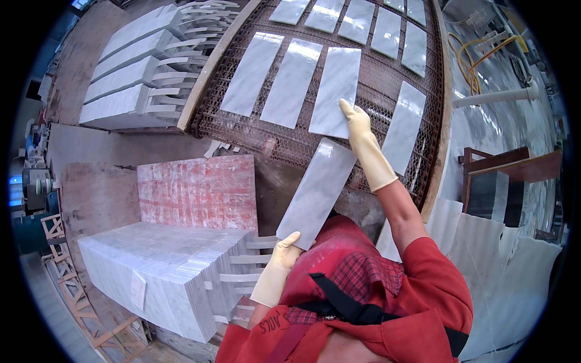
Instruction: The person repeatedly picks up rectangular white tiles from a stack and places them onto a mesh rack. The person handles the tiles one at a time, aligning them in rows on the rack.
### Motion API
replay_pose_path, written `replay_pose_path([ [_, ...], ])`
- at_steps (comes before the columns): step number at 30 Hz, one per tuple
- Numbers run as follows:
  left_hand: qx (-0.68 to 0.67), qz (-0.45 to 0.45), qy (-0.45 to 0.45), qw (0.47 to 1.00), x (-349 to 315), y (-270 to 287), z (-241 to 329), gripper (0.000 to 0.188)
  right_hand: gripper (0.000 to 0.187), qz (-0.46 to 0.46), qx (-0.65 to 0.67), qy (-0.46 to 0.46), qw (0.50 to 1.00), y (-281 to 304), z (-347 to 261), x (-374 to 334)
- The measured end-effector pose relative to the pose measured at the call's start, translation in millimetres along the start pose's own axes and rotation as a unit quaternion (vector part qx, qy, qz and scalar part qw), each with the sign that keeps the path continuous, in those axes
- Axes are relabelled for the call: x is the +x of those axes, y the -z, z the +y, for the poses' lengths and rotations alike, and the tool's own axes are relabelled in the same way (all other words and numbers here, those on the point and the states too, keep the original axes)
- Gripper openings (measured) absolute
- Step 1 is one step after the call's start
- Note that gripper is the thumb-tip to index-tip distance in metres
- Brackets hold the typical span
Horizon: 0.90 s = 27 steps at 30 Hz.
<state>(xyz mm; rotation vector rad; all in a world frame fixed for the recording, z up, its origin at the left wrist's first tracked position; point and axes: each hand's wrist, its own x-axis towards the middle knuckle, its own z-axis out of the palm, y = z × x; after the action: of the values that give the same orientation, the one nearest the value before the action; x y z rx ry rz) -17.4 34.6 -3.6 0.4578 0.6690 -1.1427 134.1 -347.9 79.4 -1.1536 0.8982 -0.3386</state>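
My left hand (284, 257), in a cream rubber glove, grips the lower end of a grey-white marble tile (318, 190), thumb on its top face. This tile slants up from my body to the edge of a wire-mesh conveyor (242, 130). Stretched forward, my right hand (359, 124), gloved alike, holds the lower right edge of another marble tile (337, 88) at the conveyor. One digit rests on its face; the fingers beneath are hidden. Beside it lie a marble tile (290, 85) on the left and a separate marble tile (404, 130) on the right.
More glossy tiles (357, 21) lie in rows farther up the mesh. On my left stands a long stack of tiles (163, 254) before a red-stained board (196, 190). Other tile stacks (124, 91) sit at the far left. A pipe (496, 97) and yellow hose (466, 60) are right.
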Motion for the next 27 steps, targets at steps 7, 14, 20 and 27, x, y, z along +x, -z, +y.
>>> replay_pose_path([
  [7,-0.066,0.004,0.056,0.996,5,14,-11,0.065,0.046,-0.021,-0.060,-0.120,0.991,-2,3,4],
  [14,-0.225,-0.106,0.137,0.959,-5,3,-11,0.062,0.051,-0.020,-0.032,-0.082,0.996,10,9,-4],
  [20,-0.370,-0.180,0.089,0.907,-4,9,-16,0.067,0.059,-0.059,-0.127,-0.026,0.990,26,-2,-20],
  [27,-0.337,-0.174,0.106,0.919,-4,-10,-9,0.083,0.060,-0.134,-0.223,0.047,0.964,33,-14,-43],
])
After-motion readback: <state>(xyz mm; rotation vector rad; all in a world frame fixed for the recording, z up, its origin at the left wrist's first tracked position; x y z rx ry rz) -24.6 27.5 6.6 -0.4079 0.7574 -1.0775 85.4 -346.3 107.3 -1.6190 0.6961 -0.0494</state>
